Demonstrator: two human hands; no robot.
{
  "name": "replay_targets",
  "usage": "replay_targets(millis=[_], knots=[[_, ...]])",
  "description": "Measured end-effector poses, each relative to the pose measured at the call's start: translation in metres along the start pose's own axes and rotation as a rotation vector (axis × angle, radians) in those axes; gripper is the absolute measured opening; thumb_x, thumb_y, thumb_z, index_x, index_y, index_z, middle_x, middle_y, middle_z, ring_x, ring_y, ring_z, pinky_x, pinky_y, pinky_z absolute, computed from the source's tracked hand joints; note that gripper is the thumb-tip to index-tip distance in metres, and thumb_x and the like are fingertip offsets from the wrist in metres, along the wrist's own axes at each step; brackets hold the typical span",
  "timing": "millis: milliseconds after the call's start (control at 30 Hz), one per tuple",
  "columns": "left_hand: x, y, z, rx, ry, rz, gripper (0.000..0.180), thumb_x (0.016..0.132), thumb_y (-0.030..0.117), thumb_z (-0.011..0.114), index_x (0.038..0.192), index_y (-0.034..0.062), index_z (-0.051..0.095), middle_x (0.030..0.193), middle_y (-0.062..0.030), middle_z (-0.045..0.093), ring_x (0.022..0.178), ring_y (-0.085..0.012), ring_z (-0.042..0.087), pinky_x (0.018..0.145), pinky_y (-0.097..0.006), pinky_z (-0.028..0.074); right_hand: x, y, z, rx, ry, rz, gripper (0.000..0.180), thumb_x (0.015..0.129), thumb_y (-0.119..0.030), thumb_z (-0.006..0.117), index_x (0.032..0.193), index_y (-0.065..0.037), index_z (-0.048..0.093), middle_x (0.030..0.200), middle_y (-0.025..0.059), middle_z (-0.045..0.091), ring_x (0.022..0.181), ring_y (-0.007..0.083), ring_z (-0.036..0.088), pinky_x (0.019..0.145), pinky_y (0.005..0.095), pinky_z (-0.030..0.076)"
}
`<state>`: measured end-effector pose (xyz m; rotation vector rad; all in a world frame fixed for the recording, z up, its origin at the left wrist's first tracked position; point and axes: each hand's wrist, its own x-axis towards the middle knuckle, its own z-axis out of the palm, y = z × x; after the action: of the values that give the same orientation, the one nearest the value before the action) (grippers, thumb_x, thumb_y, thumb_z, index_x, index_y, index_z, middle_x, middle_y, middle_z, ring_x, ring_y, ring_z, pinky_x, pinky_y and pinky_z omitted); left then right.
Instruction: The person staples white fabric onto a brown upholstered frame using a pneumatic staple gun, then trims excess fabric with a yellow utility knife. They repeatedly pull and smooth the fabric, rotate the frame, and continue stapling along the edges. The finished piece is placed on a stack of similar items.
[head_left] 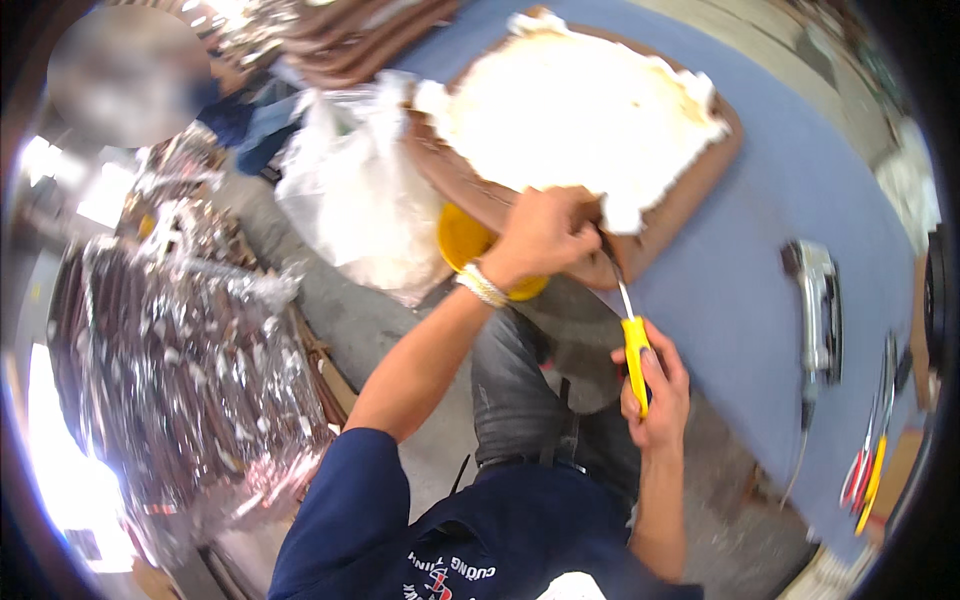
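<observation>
A brown upholstered cushion (700,190) lies on the blue tabletop, its white padding (570,110) facing up and ragged along the edges. At the near corner, my left hand (545,235) has its fingers curled closed on the brown cover. My right hand (658,385) grips a screwdriver (637,360) by its yellow and black handle. The thin metal shaft points up and away, and its tip meets the cushion's near corner below my left fingers. Exactly where the tip enters is blurred.
A staple gun (815,310) with a hose lies on the blue table (740,320) at right, with pliers (868,460) beyond it. Left of the cushion are a clear plastic bag (350,190) and a yellow bucket (463,235). Plastic-wrapped brown pieces (180,370) are stacked at left.
</observation>
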<state>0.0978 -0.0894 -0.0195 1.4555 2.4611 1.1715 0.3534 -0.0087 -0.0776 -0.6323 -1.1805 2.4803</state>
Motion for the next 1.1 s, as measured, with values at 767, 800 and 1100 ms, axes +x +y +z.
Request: replay_targets(millis=[767,800,1100], knots=[[-0.178,-0.006,0.069,-1.114,0.561,-0.857,0.061,0.110,0.046,0.040,0.126,-0.0089,0.061,0.094,-0.0169,0.075,0.082,-0.0184,0.068,0.079,-0.031,0.056,-0.008,0.059,0.057,-1.090,-0.382,-0.453,0.044,0.085,-0.006,0.075,0.128,-0.006,0.067,0.113,0.0177,0.070,0.105,0.0371,0.068,0.089,0.0416,0.055],[-0.177,-0.042,0.067,-1.164,0.552,-0.863,0.060,0.110,0.046,0.041,0.126,-0.0076,0.061,0.098,-0.0177,0.074,0.083,-0.0198,0.068,0.078,-0.033,0.056,-0.007,0.059,0.061,-1.116,-0.367,-0.428,0.045,0.085,-0.009,0.075,0.130,-0.008,0.067,0.112,0.0165,0.071,0.105,0.0368,0.068,0.088,0.0425,0.055],[-0.137,-0.158,0.018,-0.156,0.371,-0.760,0.072,0.101,0.043,0.062,0.146,-0.0102,0.044,0.143,-0.0306,0.054,0.134,-0.0382,0.054,0.113,-0.044,0.042,-0.084,-0.094,-0.083,-0.817,0.243,-0.571,0.057,0.086,-0.012,0.071,0.140,0.000,0.057,0.114,0.0099,0.070,0.098,0.0186,0.068,0.092,0.0313,0.053]])
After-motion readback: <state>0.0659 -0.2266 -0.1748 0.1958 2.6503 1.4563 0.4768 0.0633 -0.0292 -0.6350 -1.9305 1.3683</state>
